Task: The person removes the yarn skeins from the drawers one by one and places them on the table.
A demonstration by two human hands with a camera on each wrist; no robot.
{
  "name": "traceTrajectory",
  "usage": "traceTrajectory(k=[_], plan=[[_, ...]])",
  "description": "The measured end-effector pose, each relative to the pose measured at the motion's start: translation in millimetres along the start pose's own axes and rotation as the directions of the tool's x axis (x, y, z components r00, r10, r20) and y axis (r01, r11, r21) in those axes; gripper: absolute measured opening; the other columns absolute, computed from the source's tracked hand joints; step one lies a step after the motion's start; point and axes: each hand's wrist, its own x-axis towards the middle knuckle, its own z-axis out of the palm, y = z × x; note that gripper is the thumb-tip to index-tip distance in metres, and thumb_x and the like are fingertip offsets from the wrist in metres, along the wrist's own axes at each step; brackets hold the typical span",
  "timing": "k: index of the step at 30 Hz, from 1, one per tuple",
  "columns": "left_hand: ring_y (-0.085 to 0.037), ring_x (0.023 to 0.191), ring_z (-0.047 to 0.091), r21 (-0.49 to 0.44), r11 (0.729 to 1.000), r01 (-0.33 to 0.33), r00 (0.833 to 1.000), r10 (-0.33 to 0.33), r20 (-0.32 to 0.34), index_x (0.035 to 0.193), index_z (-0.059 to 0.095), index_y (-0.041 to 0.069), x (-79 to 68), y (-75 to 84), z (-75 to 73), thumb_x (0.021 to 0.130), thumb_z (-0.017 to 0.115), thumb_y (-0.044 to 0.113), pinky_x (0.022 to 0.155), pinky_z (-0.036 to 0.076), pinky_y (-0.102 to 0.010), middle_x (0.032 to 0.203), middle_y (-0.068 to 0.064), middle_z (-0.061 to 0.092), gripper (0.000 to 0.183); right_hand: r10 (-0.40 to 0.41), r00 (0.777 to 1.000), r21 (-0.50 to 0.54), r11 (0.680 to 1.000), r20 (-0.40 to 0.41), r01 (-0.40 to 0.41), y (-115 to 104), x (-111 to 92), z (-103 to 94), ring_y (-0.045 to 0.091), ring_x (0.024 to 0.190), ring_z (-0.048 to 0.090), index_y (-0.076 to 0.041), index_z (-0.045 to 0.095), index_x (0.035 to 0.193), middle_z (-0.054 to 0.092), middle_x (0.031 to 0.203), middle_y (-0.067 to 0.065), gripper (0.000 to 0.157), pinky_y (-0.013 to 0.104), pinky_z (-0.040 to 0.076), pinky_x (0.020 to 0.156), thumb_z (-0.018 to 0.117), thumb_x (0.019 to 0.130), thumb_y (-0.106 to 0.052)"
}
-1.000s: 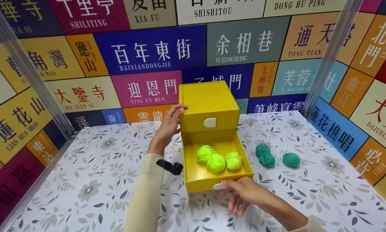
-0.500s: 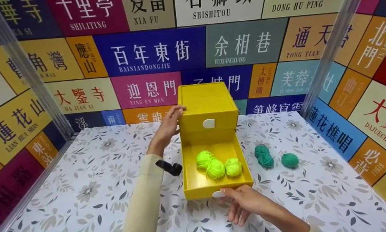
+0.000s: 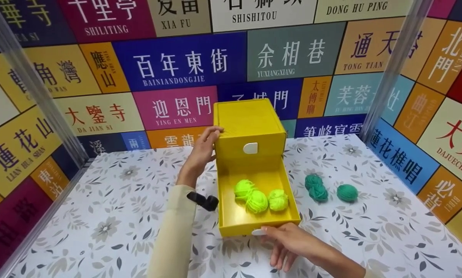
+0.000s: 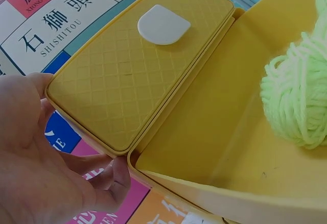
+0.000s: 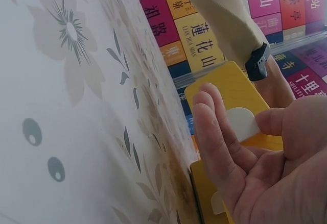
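Note:
A two-tier yellow drawer box [image 3: 249, 117] stands at mid table, its upper drawer pushed in behind a white knob [image 3: 250, 148]. The lower drawer [image 3: 236, 230] is pulled far out and holds bright yellow-green yarn balls: a touching pair [image 3: 252, 197] and a paler one [image 3: 278, 200] at the right. My left hand [image 3: 200, 152] rests against the box's upper left side; the left wrist view shows its fingertips [image 4: 118, 177] right at the seam between drawers. With its thumb my right hand [image 3: 298, 243] pinches the lower drawer's white knob [image 3: 258, 232], the other fingers hanging below.
Right of the box lie darker green yarn balls, a touching pair [image 3: 316, 188] and a single one [image 3: 347, 192]. The floral-patterned tabletop [image 3: 111, 227] meets printed sign walls [image 3: 180, 58] behind and at both sides. Clear corner posts [image 3: 393, 65] stand at the back corners.
My right hand has drawn the lower drawer a little farther toward me, and it then slips back very slightly. The yarn balls inside came along. My left hand keeps its place on the box.

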Motion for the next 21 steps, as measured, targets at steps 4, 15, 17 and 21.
traceTrajectory(k=[4, 15, 17, 21], plan=[[-0.032, 0.132, 0.052, 0.016, 1.000, 0.010, 1.000, -0.010, 0.002, 0.130, 0.053, 0.026, 0.6, 0.7, -0.4, 0.108, 0.039, 0.040, 0.114, 0.037, -0.061, 0.140, -0.007, 0.052, 0.029, 0.003, 1.000, 0.005, 1.000, 0.009, -0.003, 0.1, 0.1, -1.5, 0.009, 0.051, 0.064, 0.006, 0.061, 0.131, 0.070, 0.064, 0.002, 0.069, 0.021, 0.052, 0.045, 0.048, 0.101, -0.055], [-0.031, 0.134, 0.051, 0.018, 1.000, 0.015, 1.000, -0.015, -0.006, 0.130, 0.053, 0.025, 1.2, 0.1, 0.1, 0.108, 0.038, 0.038, 0.115, 0.036, -0.061, 0.140, -0.008, 0.051, 0.029, 0.019, 0.999, 0.027, 0.999, 0.029, -0.020, 3.2, 0.7, -1.1, 0.007, 0.050, 0.063, 0.006, 0.057, 0.135, 0.070, 0.064, 0.001, 0.071, 0.020, 0.051, 0.045, 0.050, 0.100, -0.056], [-0.032, 0.135, 0.050, 0.013, 1.000, 0.009, 1.000, -0.009, -0.004, 0.130, 0.053, 0.025, 0.6, 0.4, 0.4, 0.108, 0.039, 0.038, 0.114, 0.036, -0.061, 0.141, -0.008, 0.050, 0.029, 0.012, 1.000, 0.014, 1.000, 0.016, -0.012, 2.7, -0.6, 0.0, 0.008, 0.049, 0.062, 0.007, 0.060, 0.131, 0.071, 0.065, 0.003, 0.071, 0.020, 0.051, 0.045, 0.051, 0.099, -0.056], [-0.033, 0.135, 0.050, 0.010, 1.000, 0.005, 1.000, -0.005, -0.004, 0.130, 0.053, 0.024, -0.2, 1.4, 0.4, 0.108, 0.039, 0.038, 0.114, 0.036, -0.062, 0.142, -0.009, 0.049, 0.030, 0.011, 1.000, -0.042, 0.999, -0.011, -0.012, -0.5, -5.8, 1.7, 0.009, 0.047, 0.061, 0.007, 0.066, 0.118, 0.073, 0.068, 0.009, 0.069, 0.021, 0.050, 0.043, 0.053, 0.098, -0.057]])
